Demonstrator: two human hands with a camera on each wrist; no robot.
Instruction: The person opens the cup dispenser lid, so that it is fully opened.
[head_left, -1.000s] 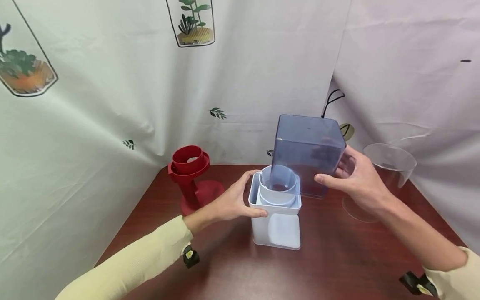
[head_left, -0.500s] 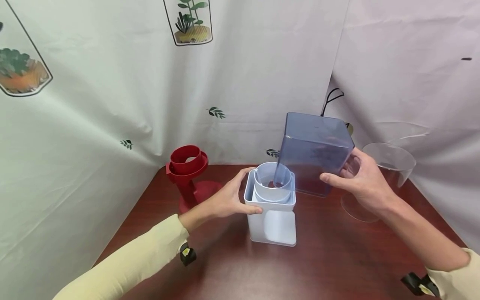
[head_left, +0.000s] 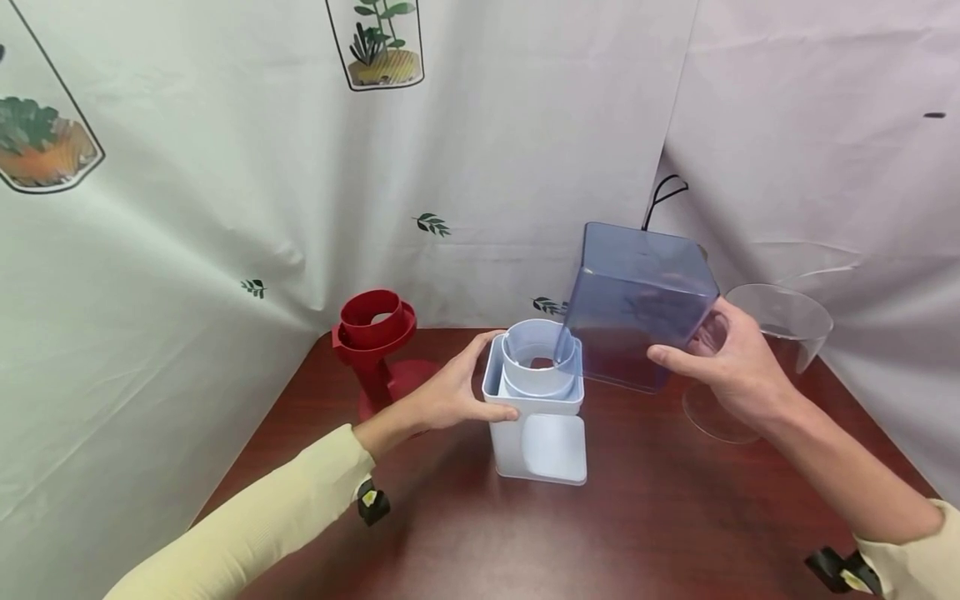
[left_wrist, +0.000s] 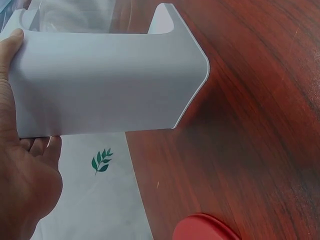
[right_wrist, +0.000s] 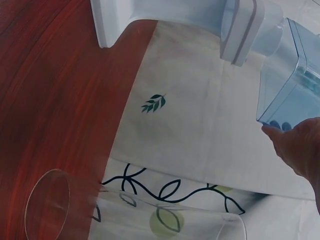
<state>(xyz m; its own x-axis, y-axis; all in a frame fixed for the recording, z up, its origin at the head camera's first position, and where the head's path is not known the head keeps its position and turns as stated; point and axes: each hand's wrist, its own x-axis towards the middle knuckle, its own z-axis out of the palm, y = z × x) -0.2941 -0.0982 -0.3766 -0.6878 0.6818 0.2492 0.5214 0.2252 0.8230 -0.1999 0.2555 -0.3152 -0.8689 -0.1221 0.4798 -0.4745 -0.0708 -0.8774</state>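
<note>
My left hand [head_left: 453, 392] grips a white square stand [head_left: 513, 442] near its top, thumb on the front and fingers behind. On the stand's top is a round white collar [head_left: 536, 379] inside a square rim. My right hand [head_left: 727, 358] holds a clear blue-tinted square container [head_left: 637, 308] by its right side, thumb below and fingers behind. The container is tilted, closed face up, its lower left corner overlapping the collar in the head view. In the right wrist view the container [right_wrist: 285, 95] is beside the stand's collar. Whether they touch, I cannot tell.
A red stand [head_left: 375, 342] with a round ring top is behind my left forearm. A clear cylinder [head_left: 780, 317] stands behind my right hand. The dark red wooden table [head_left: 480, 542] ends at a white printed cloth [head_left: 487, 167] at the back and sides.
The white stand has shifted slightly left and away with my left hand. The blue container has moved right with my right hand and tilted more. Both grips are kept.
</note>
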